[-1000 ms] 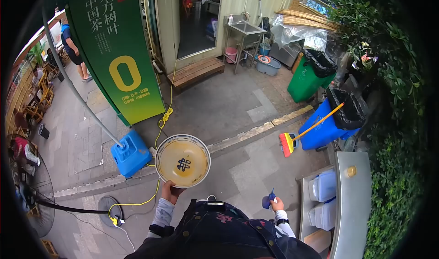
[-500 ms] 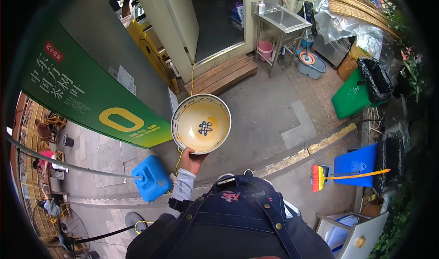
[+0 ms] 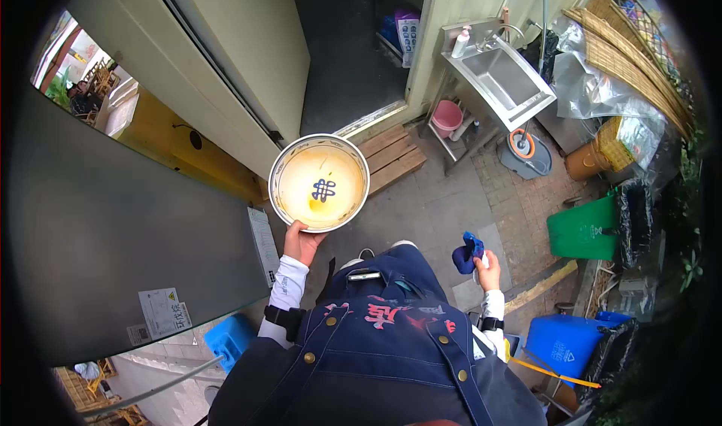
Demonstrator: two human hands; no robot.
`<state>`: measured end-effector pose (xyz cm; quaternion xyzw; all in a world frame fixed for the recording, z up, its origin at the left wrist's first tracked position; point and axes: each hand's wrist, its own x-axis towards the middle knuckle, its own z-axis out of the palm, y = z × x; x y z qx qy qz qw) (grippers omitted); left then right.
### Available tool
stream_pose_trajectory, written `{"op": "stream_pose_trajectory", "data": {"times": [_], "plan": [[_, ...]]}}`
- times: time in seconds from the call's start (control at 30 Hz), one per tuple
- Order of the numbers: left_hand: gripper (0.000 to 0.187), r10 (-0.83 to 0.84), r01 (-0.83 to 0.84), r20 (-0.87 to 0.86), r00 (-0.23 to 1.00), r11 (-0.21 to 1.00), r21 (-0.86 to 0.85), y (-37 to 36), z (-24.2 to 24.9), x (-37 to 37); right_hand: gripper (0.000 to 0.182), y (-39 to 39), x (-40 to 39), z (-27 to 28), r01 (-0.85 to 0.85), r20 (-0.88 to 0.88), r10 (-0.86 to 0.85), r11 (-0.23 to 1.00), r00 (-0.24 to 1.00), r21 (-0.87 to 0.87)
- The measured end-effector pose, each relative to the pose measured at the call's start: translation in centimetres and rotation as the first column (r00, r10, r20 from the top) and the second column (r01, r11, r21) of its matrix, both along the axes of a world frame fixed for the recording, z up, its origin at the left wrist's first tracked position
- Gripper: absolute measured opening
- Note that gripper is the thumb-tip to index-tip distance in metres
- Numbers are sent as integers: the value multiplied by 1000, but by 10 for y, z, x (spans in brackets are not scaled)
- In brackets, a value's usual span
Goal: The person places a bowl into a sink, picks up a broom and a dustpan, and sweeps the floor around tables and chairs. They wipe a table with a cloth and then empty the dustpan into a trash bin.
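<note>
While your left hand [image 3: 301, 242] grips the near rim of the bowl [image 3: 320, 183], fingers closed under its edge, the bowl sits held out in front of your chest, level, its inside facing up. The bowl is white with a brownish film of residue and a dark blue knot-like mark at the centre. Your right hand [image 3: 489, 270] is closed around a blue cloth [image 3: 468, 251], held low at your right side, well apart from the bowl. Ahead of the bowl lies a wooden step [image 3: 391, 155] before an open doorway [image 3: 353, 42]. To the right of the doorway stands a steel sink [image 3: 500, 76], with a pink bucket [image 3: 447, 115] beneath it. Further right are a green bin [image 3: 585, 229] and, nearer you, a blue bin [image 3: 564, 343].
</note>
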<state>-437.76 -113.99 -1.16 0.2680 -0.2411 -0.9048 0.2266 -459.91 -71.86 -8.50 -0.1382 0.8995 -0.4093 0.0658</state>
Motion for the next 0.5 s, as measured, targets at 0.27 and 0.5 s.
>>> {"op": "stream_pose_trajectory", "data": {"times": [0.27, 0.5], "plan": [[51, -9, 13, -138, 990, 1000, 22, -202, 58, -274, 26, -204, -195, -29, -8, 174, 5, 1000, 985, 17], [47, 84, -78, -92, 992, 995, 63, -313, 153, -424, 30, -447, -385, 43, -315, 99, 324, 944, 941, -99]]}}
